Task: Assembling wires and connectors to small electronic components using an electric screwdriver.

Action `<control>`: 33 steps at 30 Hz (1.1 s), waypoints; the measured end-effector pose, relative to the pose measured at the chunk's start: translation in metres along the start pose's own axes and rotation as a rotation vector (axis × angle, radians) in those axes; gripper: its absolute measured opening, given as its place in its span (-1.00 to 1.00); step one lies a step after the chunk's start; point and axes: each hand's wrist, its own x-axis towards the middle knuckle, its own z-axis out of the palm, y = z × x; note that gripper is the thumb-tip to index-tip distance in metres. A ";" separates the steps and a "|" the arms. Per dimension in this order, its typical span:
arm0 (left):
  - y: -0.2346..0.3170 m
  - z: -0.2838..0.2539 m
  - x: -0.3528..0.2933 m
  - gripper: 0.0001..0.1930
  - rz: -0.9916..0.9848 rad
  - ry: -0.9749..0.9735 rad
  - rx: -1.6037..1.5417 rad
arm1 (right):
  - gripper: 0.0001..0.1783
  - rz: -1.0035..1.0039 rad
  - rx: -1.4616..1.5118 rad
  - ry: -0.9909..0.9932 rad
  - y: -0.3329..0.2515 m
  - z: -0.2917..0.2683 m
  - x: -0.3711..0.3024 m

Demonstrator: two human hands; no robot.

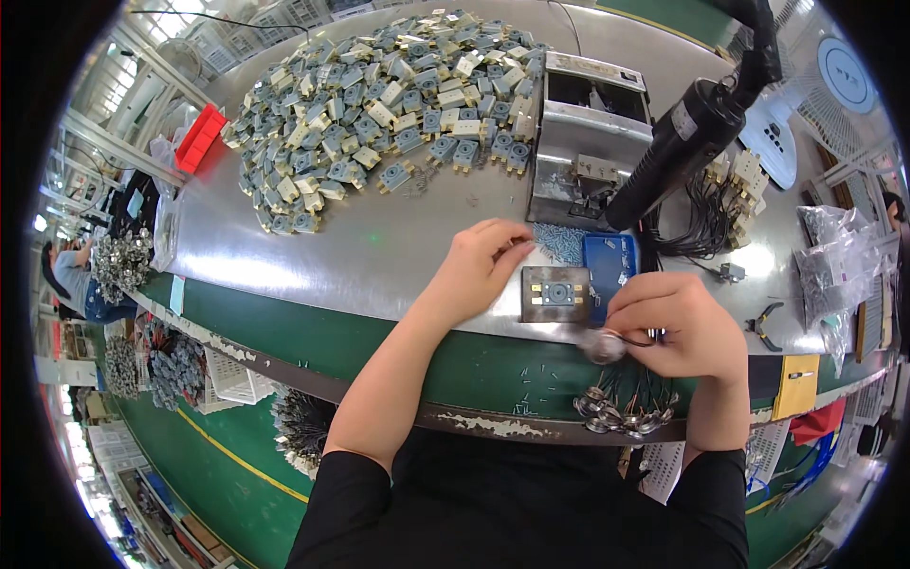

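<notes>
My left hand (483, 261) is above the metal worktop, thumb and fingertips drawn together beside a heap of small screws (561, 243); anything between the fingertips is too small to make out. My right hand (684, 324) is closed on a thin wired part whose round silvery end (603, 346) is smeared by motion. Between the hands lies a dark square fixture (538, 313) carrying a grey socket housing (557, 294) with brass-coloured tabs. A blue tray (599, 248) with a few screws in it stands right of the fixture, partly behind my right hand.
A big pile of grey and cream socket housings (379, 114) covers the back. A metal box machine (578, 142) and a black cylindrical tool (678, 142) stand behind the tray. Wired round metal parts (621, 412) lie at the front edge; pliers (764, 327) lie at right.
</notes>
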 end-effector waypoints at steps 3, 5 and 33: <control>0.006 -0.001 -0.006 -0.80 0.098 -0.056 -0.185 | -0.83 0.042 0.236 -0.122 -0.003 0.004 0.001; 0.008 0.000 -0.010 -0.78 0.258 -0.067 -0.143 | -0.87 0.038 0.443 -0.278 -0.003 -0.003 0.007; 0.011 0.017 -0.010 -0.82 0.084 -0.184 -0.318 | -0.76 0.587 0.778 0.293 0.030 0.016 0.007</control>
